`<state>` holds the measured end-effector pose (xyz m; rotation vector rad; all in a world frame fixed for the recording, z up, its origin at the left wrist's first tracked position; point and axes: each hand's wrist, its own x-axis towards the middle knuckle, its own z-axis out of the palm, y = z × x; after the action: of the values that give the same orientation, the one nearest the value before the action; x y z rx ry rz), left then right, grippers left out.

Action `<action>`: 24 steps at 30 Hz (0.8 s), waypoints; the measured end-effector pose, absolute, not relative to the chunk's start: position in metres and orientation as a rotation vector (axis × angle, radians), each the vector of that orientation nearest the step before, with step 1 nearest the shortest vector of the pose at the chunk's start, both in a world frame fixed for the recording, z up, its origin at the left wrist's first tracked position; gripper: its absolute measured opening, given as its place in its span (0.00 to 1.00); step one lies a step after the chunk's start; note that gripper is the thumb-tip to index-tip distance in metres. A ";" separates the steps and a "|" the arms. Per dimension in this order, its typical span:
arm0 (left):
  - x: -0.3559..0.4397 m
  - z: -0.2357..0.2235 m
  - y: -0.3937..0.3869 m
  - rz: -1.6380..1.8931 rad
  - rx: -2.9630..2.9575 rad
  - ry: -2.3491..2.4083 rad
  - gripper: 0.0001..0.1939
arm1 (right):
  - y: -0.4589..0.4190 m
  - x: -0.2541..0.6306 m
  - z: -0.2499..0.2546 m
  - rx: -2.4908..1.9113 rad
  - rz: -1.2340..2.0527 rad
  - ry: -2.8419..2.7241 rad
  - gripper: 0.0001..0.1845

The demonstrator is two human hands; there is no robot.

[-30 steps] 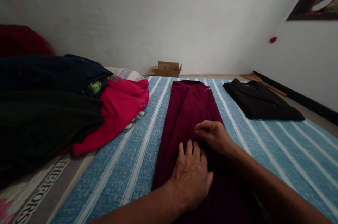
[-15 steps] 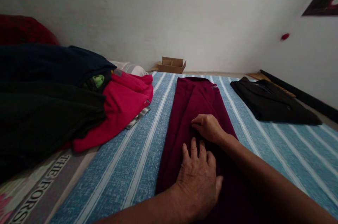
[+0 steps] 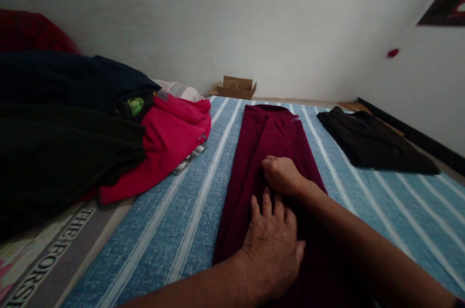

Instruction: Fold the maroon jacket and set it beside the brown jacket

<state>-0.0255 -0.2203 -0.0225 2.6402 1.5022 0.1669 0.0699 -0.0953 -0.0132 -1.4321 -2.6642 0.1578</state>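
Observation:
A long maroon garment lies folded lengthwise on the striped blue bedsheet, with a small pale tag near its far right corner. My left hand rests flat on its near part, fingers spread and pointing away from me. Just beyond it, my right hand is closed down on the same cloth, its fingers curled in at the fabric. The fingertips are tucked out of sight, so how much cloth they pinch is hidden. Dark shade covers the garment's near end under my forearms.
To the left, a heap holds a dark green garment, a navy garment and a bright pink garment. A folded black garment lies at the right. An open cardboard box stands by the far wall.
My right hand has turned slightly and its fingers have curled in tighter, close to the same spot. The left hand stays in place on the cloth. The view has shifted a little.

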 end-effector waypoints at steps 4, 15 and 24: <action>-0.025 -0.022 -0.220 0.145 2.620 1.494 0.31 | -0.103 0.100 -0.014 -1.299 0.916 -2.036 0.07; -0.025 -0.022 -0.219 0.123 2.623 1.476 0.32 | -0.151 0.116 0.001 -1.170 1.088 -2.005 0.07; -0.025 -0.018 -0.221 0.143 2.634 1.506 0.29 | -0.100 0.078 -0.016 -1.433 0.132 -2.530 0.13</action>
<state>-0.0247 -0.2208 -0.0182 2.6341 1.5062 0.1427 0.0776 -0.0996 -0.0156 -1.4332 -2.5300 0.1316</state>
